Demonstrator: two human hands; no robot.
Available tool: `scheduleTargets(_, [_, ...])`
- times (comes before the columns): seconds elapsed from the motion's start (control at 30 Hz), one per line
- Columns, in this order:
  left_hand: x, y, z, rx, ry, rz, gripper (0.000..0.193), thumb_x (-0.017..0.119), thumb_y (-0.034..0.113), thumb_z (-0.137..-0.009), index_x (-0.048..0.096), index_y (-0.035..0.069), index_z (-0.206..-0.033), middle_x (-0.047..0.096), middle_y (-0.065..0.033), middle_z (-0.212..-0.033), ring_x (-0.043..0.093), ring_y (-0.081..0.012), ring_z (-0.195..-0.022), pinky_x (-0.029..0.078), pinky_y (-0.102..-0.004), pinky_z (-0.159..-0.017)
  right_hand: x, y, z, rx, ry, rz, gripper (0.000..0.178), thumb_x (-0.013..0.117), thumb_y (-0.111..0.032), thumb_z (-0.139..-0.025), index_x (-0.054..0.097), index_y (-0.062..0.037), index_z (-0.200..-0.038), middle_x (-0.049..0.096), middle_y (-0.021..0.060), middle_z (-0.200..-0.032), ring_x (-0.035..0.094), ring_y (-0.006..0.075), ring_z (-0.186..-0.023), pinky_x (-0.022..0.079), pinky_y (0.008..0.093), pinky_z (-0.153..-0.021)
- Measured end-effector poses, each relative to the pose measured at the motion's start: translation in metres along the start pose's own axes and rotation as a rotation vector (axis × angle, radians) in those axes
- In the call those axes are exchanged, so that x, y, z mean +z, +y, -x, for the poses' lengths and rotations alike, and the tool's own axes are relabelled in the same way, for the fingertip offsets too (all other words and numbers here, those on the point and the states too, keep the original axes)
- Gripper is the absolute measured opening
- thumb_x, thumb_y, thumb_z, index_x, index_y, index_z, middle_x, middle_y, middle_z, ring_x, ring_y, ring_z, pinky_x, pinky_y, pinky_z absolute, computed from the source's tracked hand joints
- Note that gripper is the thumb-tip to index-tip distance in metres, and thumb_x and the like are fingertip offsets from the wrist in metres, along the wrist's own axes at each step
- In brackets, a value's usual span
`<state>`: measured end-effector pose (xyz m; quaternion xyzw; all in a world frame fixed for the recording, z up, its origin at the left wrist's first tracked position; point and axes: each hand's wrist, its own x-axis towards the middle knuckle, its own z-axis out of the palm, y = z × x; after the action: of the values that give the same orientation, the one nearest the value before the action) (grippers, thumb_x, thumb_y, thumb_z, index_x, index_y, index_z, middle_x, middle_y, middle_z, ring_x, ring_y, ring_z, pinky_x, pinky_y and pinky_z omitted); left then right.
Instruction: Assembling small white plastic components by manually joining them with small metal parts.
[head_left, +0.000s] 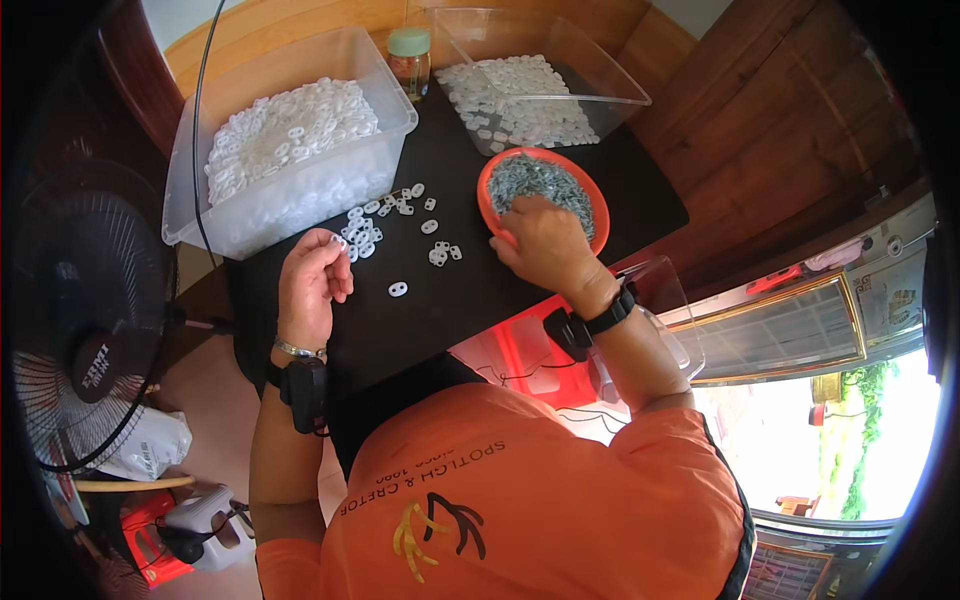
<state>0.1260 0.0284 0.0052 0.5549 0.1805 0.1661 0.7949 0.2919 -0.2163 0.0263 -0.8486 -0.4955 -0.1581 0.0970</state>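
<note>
My left hand (308,290) pinches a small white plastic piece with two holes (340,241) between thumb and fingertips. Right beside it on the dark table lies a loose heap of the same white two-holed pieces (362,232). My right hand (548,245) reaches over the near rim of an orange-red bowl (603,215) full of small silvery-grey slender parts (540,180). Its fingers are curled in, and whatever is at the fingertips is hidden by the hand. A single white piece (398,289) lies apart on the table between my hands.
A large translucent tub (300,190) heaped with white pieces stands at the far left. Behind the bowl is a clear bin (590,88) with flat whitish pieces. A green-lidded jar (408,62) stands between them. A black fan (95,330) is on the left.
</note>
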Motion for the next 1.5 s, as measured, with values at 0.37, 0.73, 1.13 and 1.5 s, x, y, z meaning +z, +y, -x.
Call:
scheduleTargets(0.37, [0.0,-0.001,0.0,0.007,-0.012,0.004,0.015,0.052,0.02,-0.088,0.052,0.008,-0.079,0.052,0.0002,-0.063,0.048,-0.0079,-0.05,0.034,-0.0196,-0.044,0.003,-0.027,0.002,-0.189,0.011,-0.036,0.014,0.07,-0.016,-0.072,0.059,-0.0075,-0.074,0.053,0.0069,-0.078,0.056,0.0247,-0.076,0.049,0.036,-0.065])
scheduleTargets(0.73, [-0.001,-0.003,0.0,0.005,-0.014,0.016,0.015,0.052,0.02,-0.089,0.052,0.008,-0.079,0.052,0.0002,-0.063,0.048,-0.0082,-0.049,0.034,-0.0202,-0.043,0.004,-0.018,0.004,-0.124,0.013,0.013,0.011,0.069,-0.017,-0.073,0.062,-0.0079,-0.074,0.056,0.0058,-0.081,0.058,0.0232,-0.08,0.051,0.0344,-0.067])
scheduleTargets(1.13, [-0.001,-0.003,0.001,-0.01,-0.001,-0.014,0.013,0.051,0.019,-0.089,0.052,0.009,-0.082,0.05,0.0001,-0.062,0.048,-0.0097,-0.049,0.034,-0.0211,-0.043,-0.038,0.016,-0.025,-0.078,0.113,0.025,0.024,0.07,-0.024,-0.077,0.064,-0.0079,-0.094,0.061,0.0084,-0.095,0.062,0.0277,-0.083,0.052,0.0381,-0.068])
scheduleTargets(1.5, [-0.002,-0.005,-0.002,-0.008,0.013,0.028,0.012,0.051,0.018,-0.088,0.052,0.008,-0.08,0.052,0.0,-0.062,0.049,-0.0094,-0.049,0.034,-0.0208,-0.043,-0.037,0.143,-0.091,0.011,0.122,0.368,0.024,0.071,-0.03,-0.074,0.063,-0.0098,-0.083,0.061,0.0076,-0.084,0.06,0.0268,-0.087,0.051,0.0393,-0.073])
